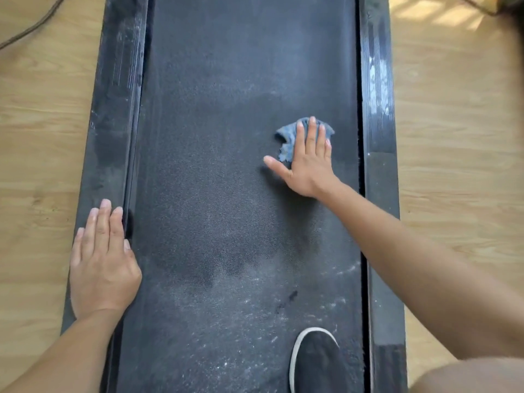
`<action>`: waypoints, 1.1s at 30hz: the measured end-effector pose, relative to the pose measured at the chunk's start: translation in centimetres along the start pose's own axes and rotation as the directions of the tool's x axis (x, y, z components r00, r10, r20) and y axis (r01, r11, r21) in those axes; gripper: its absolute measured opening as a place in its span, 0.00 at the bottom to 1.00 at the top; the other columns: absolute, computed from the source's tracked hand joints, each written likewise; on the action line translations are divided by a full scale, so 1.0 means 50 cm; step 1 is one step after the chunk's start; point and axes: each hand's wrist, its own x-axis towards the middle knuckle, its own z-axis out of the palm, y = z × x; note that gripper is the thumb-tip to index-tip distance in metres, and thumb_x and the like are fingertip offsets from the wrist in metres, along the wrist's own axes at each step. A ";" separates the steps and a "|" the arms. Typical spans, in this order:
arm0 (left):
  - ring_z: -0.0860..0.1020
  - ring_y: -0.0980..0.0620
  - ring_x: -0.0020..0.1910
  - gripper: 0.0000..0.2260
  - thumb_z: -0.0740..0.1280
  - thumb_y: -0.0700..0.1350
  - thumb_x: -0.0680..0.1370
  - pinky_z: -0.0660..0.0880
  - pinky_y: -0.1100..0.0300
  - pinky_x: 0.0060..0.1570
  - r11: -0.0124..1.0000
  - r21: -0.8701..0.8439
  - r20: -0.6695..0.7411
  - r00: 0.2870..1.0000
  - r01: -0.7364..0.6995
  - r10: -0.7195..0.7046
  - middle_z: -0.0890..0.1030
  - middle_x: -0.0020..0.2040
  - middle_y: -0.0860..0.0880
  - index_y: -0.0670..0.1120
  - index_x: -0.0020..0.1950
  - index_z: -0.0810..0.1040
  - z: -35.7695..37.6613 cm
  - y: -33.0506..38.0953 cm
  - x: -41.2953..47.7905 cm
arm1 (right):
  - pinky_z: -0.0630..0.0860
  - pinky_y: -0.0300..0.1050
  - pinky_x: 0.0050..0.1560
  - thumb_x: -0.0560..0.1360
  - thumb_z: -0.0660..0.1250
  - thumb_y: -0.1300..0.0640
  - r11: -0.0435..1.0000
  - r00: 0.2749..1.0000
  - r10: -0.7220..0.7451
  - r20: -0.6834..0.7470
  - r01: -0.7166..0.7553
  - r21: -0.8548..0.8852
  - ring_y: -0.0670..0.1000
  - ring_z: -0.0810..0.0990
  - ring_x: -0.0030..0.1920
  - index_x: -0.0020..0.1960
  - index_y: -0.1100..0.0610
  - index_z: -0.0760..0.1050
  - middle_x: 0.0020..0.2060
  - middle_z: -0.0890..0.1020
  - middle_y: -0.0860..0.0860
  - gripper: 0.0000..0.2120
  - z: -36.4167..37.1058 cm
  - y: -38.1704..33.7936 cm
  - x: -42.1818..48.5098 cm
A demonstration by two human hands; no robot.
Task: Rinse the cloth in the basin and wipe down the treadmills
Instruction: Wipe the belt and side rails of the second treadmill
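Observation:
A black treadmill belt (226,165) runs up the middle of the view, dusty with pale specks and darker damp patches. My right hand (307,163) lies flat with straight fingers on a crumpled blue-grey cloth (289,137), pressing it onto the belt's right half. My left hand (103,259) rests flat, fingers straight, on the treadmill's left side rail (113,109).
The right side rail (380,109) shows pale smears. A black shoe with a white sole (314,361) stands on the belt at the bottom. Light wooden floor (453,137) lies on both sides. A dark cable (28,29) crosses the floor at top left.

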 end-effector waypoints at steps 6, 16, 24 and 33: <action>0.50 0.49 0.86 0.28 0.50 0.44 0.84 0.45 0.51 0.85 1.000 -0.013 -0.025 1.000 -0.009 0.009 0.53 0.88 0.47 0.43 0.86 0.56 0.005 0.002 0.000 | 0.40 0.63 0.82 0.75 0.49 0.20 0.988 0.986 -0.151 0.065 0.153 -0.032 0.60 0.29 0.81 0.83 0.60 0.34 0.81 0.32 0.59 0.56 0.072 0.064 -0.229; 0.54 0.43 0.86 0.28 0.49 0.44 0.85 0.47 0.49 0.85 1.000 -0.005 -0.031 1.000 -0.004 0.004 0.54 0.88 0.46 0.42 0.86 0.57 0.006 -0.004 -0.001 | 0.29 0.56 0.79 0.74 0.43 0.20 0.997 0.989 -0.075 0.126 0.077 -0.009 0.54 0.22 0.78 0.82 0.56 0.28 0.79 0.25 0.53 0.54 0.113 0.070 -0.300; 0.55 0.42 0.86 0.28 0.51 0.43 0.84 0.47 0.48 0.84 1.000 -0.029 -0.022 1.000 0.001 -0.002 0.55 0.87 0.45 0.43 0.85 0.58 0.005 0.001 0.002 | 0.34 0.59 0.81 0.77 0.51 0.24 0.993 0.999 0.054 -0.009 -0.053 0.103 0.55 0.29 0.81 0.84 0.55 0.35 0.82 0.33 0.54 0.52 -0.028 0.115 -0.025; 0.55 0.41 0.86 0.28 0.50 0.44 0.83 0.49 0.46 0.84 0.999 -0.040 -0.008 1.000 0.004 -0.005 0.55 0.88 0.46 0.42 0.85 0.59 0.011 -0.004 0.001 | 0.36 0.58 0.81 0.74 0.46 0.19 0.997 0.986 -0.062 0.155 0.067 -0.030 0.58 0.26 0.80 0.82 0.59 0.30 0.80 0.26 0.55 0.57 0.102 0.154 -0.376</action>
